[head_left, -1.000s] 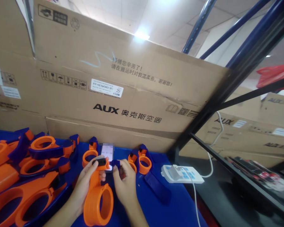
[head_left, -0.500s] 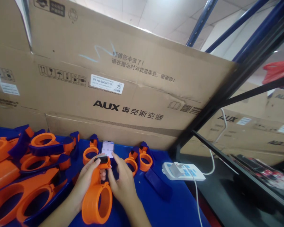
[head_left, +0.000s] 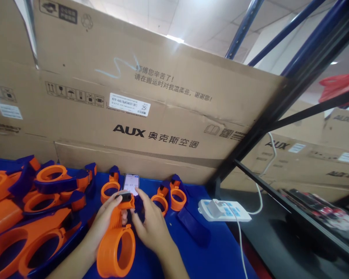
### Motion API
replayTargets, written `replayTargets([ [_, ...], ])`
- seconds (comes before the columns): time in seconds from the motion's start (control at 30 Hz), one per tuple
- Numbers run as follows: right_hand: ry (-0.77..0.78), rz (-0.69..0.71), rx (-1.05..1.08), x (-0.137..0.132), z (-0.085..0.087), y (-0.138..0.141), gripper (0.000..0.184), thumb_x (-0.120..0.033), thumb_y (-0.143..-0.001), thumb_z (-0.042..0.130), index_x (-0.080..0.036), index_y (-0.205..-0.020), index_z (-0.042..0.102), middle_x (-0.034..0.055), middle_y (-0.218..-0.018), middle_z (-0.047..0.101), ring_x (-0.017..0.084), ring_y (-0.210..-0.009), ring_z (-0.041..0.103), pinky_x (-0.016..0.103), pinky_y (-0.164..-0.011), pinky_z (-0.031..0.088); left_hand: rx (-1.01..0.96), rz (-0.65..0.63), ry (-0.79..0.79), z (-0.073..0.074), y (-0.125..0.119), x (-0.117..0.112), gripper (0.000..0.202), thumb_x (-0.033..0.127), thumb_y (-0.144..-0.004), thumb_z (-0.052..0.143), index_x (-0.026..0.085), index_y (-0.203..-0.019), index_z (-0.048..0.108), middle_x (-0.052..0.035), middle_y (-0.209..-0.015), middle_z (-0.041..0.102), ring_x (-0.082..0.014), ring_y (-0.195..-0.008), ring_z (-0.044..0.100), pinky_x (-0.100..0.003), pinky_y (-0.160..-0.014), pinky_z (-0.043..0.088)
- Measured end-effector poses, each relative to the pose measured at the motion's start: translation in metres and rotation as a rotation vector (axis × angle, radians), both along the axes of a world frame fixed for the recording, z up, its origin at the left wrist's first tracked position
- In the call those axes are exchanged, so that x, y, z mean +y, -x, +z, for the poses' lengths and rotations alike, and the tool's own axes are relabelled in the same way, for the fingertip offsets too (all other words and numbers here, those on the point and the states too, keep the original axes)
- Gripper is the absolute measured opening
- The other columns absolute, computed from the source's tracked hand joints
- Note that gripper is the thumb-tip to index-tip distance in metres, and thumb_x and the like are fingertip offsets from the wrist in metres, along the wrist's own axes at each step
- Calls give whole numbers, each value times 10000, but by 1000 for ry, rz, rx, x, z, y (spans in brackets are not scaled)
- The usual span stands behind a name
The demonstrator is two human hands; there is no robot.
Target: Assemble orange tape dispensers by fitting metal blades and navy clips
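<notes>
My left hand (head_left: 104, 219) is closed around the neck of an orange tape dispenser (head_left: 116, 248), whose round hub hangs toward me. A black part (head_left: 124, 198) sits on the dispenser's upper end, with my left thumb against it. Just right of that end is my right hand (head_left: 151, 223), its thumb and index finger apart; its other fingers are mostly hidden. The right index fingertip lies close to the lower edge of a phone (head_left: 131, 183) showing a running timer. Whether it touches the phone I cannot tell.
More orange and blue tape dispensers (head_left: 50, 173) are heaped at the left. Two smaller ones (head_left: 178, 198) stand right of the phone, near a dark blue piece (head_left: 193, 226). A white power strip (head_left: 224, 210) lies at the right edge. Behind is a large carton (head_left: 163, 116) beside a rack post (head_left: 258, 131).
My right thumb has come slightly away from the dispenser's upper end. The dispenser in my left hand has shifted a little left and down. The view has turned slightly.
</notes>
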State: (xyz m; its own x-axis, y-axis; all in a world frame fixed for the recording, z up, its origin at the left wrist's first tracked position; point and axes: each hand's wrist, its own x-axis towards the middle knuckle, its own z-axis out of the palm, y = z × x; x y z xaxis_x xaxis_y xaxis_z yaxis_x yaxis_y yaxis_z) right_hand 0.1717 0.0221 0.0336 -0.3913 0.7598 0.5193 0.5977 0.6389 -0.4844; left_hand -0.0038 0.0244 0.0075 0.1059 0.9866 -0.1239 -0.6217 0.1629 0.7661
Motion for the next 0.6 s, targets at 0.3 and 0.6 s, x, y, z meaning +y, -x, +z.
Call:
replayTargets([
  [0.3,19,-132,65,-1,4,-2,529,-200,-933,598,-246,-1457,544,113,-1297,713,303,-1185,681,478,-1014,564,-62,-116,118,-3,16,4,544,488,-853,768,156,-1274,674,-4,-569,657,-163,-461,597,-255,-483,474],
  [0.6,76,77,36,-5,11,-8,739,-163,-966,539,-285,-1645,274,97,-1595,496,293,-1450,493,509,-1186,437,33,-252,34,-9,7,-3,370,486,-861,748,117,-833,761,-35,-510,634,-142,-397,574,-218,-404,396],
])
